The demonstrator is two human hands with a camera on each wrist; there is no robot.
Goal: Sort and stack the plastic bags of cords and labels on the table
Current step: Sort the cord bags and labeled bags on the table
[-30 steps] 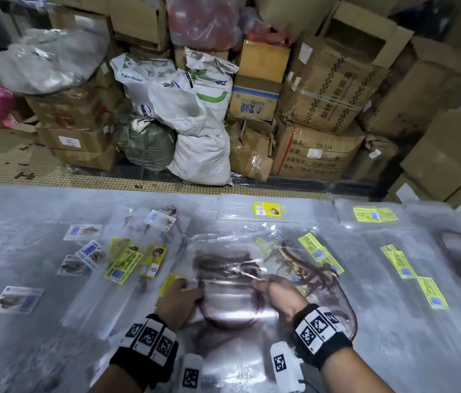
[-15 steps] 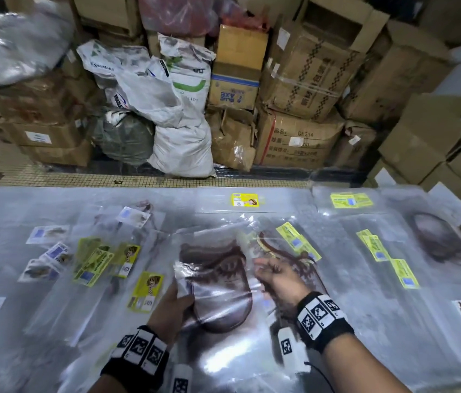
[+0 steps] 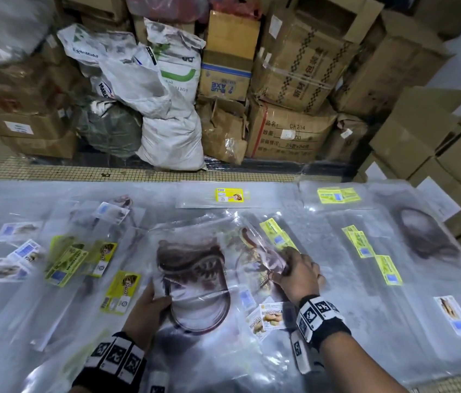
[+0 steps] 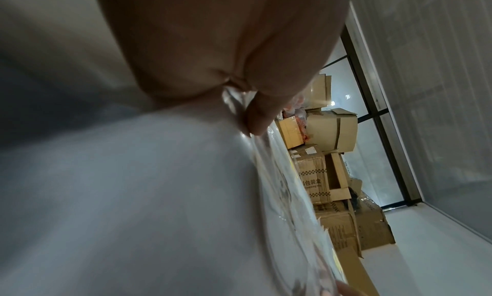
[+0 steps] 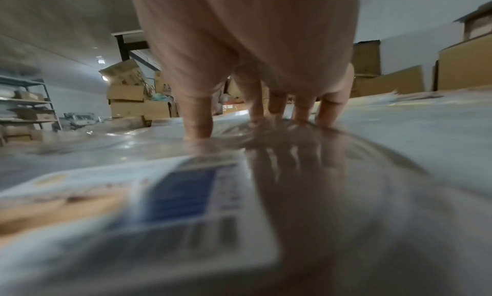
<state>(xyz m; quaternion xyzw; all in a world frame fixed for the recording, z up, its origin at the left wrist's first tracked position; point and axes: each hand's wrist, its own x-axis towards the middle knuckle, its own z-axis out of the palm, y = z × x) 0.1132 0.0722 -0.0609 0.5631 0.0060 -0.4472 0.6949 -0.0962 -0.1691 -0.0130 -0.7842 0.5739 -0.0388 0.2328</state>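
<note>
L hand (image 3: 150,310) pinches the near-left edge of a clear bag (image 3: 195,268) w/ a dark coiled cord inside, thumb on top; the bag lies mid-table, its far end tilted up. R hand (image 3: 298,273) has its fingertips (image 5: 301,115) planted on a second cord bag (image 3: 257,251) just right of the first, fingers mostly straight, pressing not clasping. A biscuit label (image 3: 272,316) sits near that wrist. Yellow labels (image 3: 371,245) lie farther right, more to the left. Cardboard boxes (image 3: 294,66) and sacks stand behind the table (image 3: 337,307).
</note>
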